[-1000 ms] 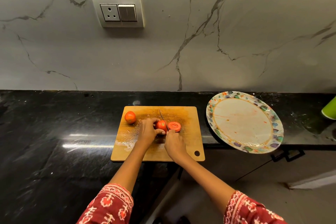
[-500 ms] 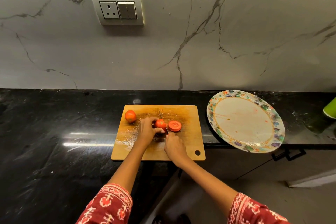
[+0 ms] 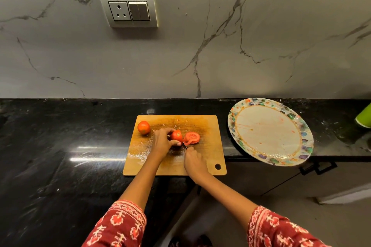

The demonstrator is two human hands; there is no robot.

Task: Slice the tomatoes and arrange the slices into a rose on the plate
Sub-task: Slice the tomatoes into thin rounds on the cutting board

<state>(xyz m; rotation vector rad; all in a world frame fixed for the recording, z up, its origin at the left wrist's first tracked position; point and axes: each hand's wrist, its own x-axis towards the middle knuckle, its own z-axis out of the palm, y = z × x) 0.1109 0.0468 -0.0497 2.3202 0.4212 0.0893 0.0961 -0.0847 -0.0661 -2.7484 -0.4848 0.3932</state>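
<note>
Left hand [image 3: 163, 142] gripping cut tomato [image 3: 176, 136] mid cutting board [image 3: 174, 146]. Right hand [image 3: 194, 161] clenched on knife [image 3: 185, 146], blade at cut face. Slices [image 3: 192, 138] lying just right. Whole tomato [image 3: 143, 127] far-left corner. Plate [image 3: 270, 131] right, on desk [image 3: 60, 146].

Whole tomato [image 3: 143, 127]: orange-red.
Cut tomato [image 3: 176, 135]: deep red skin.
Slices [image 3: 192, 138]: pinkish red flesh, paler seed pockets.
Cutting board [image 3: 206, 126]: honey-brown wood, darker stain at centre.
Plate [image 3: 270, 159]: cream centre ringed in orange, rim mottled green, blue and purple.
Counter [image 3: 60, 146]: black, faintly flecked white.
Wall [image 3: 261, 36]: grey marble, dark veins.
Sleeves [image 3: 118, 224]: red, white motifs.
Object at right edge [image 3: 364, 116]: bright green.
</note>
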